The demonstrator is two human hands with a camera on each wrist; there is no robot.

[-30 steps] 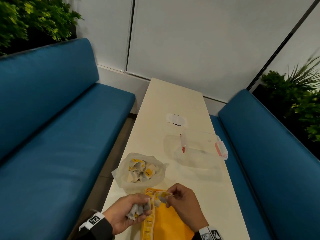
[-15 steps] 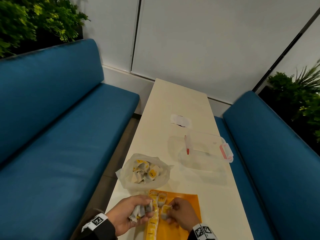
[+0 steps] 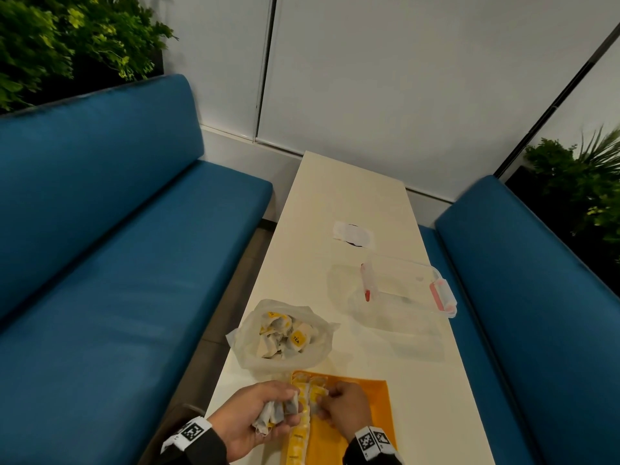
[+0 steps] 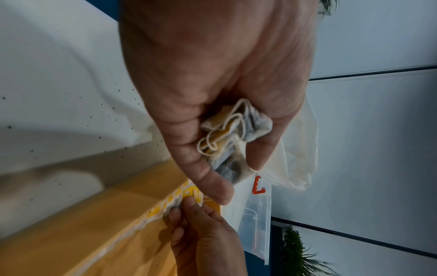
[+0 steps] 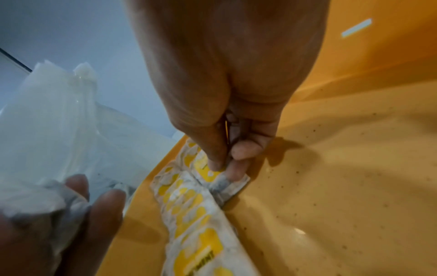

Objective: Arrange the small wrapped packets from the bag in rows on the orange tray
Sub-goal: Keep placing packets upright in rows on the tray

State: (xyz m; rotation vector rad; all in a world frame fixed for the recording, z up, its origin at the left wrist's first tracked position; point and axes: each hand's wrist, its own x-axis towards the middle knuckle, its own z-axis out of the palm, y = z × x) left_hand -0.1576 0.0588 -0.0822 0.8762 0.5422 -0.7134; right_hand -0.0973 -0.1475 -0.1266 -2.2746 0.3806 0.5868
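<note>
An orange tray point(image 3: 372, 397) lies at the near end of the table, with a row of white-and-yellow packets point(image 3: 298, 427) along its left side. My left hand point(image 3: 268, 414) grips a bunch of packets point(image 4: 234, 142) just left of the tray. My right hand point(image 3: 339, 407) pinches one packet point(image 5: 222, 179) and holds it down on the tray beside the row point(image 5: 191, 214). Beyond the tray stands the open clear bag point(image 3: 285, 333) with several packets inside.
A clear plastic box point(image 3: 399, 290) with pink clips sits on the white table point(image 3: 339, 193) past the bag, and a small white wrapper point(image 3: 352, 233) lies further back. Blue benches point(image 3: 100, 263) flank the table on both sides.
My right hand has lowered its packet from above the tray's far end down onto the tray beside the row. The left hand has kept its bunch.
</note>
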